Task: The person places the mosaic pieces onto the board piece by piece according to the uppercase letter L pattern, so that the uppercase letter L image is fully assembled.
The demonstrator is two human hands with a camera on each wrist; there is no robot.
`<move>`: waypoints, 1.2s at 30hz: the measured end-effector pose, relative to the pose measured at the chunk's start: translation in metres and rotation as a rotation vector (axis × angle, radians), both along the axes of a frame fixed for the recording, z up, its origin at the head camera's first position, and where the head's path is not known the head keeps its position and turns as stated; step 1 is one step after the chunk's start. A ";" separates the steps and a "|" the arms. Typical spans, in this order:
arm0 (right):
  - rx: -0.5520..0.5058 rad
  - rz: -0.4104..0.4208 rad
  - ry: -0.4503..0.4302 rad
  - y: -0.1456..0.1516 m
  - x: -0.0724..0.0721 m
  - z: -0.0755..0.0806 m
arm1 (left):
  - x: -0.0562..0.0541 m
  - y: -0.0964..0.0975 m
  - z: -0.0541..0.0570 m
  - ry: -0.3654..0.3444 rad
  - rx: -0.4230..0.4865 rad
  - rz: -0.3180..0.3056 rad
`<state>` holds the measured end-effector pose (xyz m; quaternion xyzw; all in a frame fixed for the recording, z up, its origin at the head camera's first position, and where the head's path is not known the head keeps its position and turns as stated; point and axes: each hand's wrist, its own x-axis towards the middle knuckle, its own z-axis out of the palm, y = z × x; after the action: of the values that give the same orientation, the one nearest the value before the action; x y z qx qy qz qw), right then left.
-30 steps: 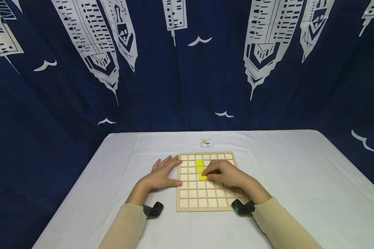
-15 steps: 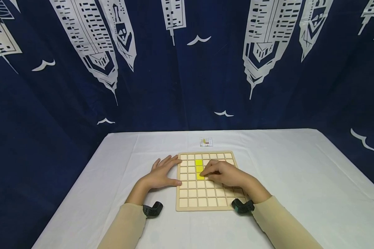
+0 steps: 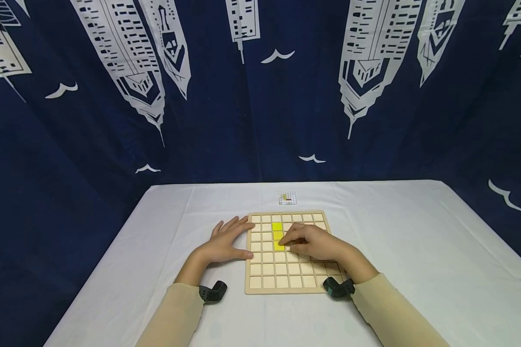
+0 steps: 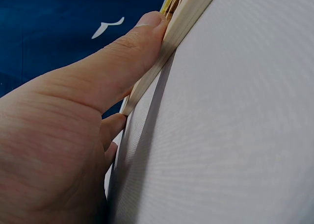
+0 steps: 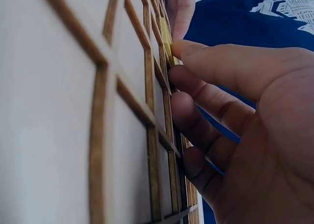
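Note:
A square wooden grid board (image 3: 282, 291) lies on the table, with a short column of yellow square tiles in its cells: a far tile (image 3: 277, 226), a middle tile (image 3: 278, 235) and a near tile (image 3: 278, 247). My right hand (image 3: 316, 242) reaches over the board from the right, its index fingertip on the near tile. The thumb is down beside that tile, apart from the index fingertip. Along the board's left edge, my left hand (image 3: 223, 246) is spread, thumb and fingers touching the frame. In the left wrist view the thumb (image 4: 125, 55) presses against the wooden edge (image 4: 189, 20).
A small printed card (image 3: 287, 198) with a coloured grid lies beyond the board. White cloth (image 3: 399, 231) covers the table. A dark blue curtain (image 3: 243, 130) with white buildings hangs behind it. Each wrist wears a black camera band (image 3: 213, 292).
The near yellow tile has shifted slightly left, into line with the other two. My right fingertips moved left with it, then stayed there. The left hand has kept its place.

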<state>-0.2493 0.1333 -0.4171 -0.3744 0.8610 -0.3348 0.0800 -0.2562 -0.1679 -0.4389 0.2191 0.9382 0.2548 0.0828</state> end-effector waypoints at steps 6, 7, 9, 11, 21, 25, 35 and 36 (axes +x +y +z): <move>0.012 -0.020 -0.010 0.003 0.001 0.003 | 0.001 0.001 0.002 -0.012 0.004 -0.005; 0.012 -0.023 -0.013 0.004 0.001 0.004 | 0.001 0.001 0.003 -0.011 0.005 -0.004; 0.010 -0.034 -0.019 0.005 0.001 0.006 | 0.001 0.001 0.003 -0.008 0.009 -0.002; 0.006 -0.046 -0.033 0.007 0.000 0.008 | 0.001 0.001 0.003 -0.003 0.010 -0.001; -0.030 -0.120 -0.078 0.030 -0.005 0.020 | 0.001 0.001 0.002 -0.003 0.034 0.007; -0.016 -0.154 -0.082 0.043 -0.007 0.025 | 0.001 0.001 0.002 0.002 0.034 0.015; 0.054 -0.248 -0.115 0.079 -0.013 0.027 | 0.001 0.001 0.002 0.003 0.035 0.014; 0.065 -0.256 -0.119 0.083 -0.013 0.027 | 0.001 0.001 0.001 0.003 0.036 0.014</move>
<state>-0.2627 0.2160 -0.3906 -0.2382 0.9058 -0.3360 0.0997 -0.2554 -0.1664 -0.4375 0.2145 0.9350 0.2719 0.0757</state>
